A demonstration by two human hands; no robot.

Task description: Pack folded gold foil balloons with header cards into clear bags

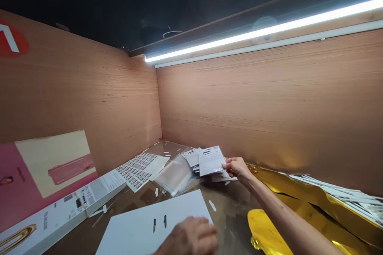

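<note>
Right hand [237,168] narrowly closed on printed white cards [211,160]; left hand [191,237] curled on white board [149,223]

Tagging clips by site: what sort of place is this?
Probably a small packing station: a plywood-walled bench under an LED strip light, with sheets of small printed labels and barcoded printed cards.

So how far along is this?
Looks done, at most: white strips stacked on gold foil at right. In hand: right hand grips printed cards; left hand rests on a slotted white card. Still out: more cards, clear sleeves and a label sheet lying loose on the table.
</note>
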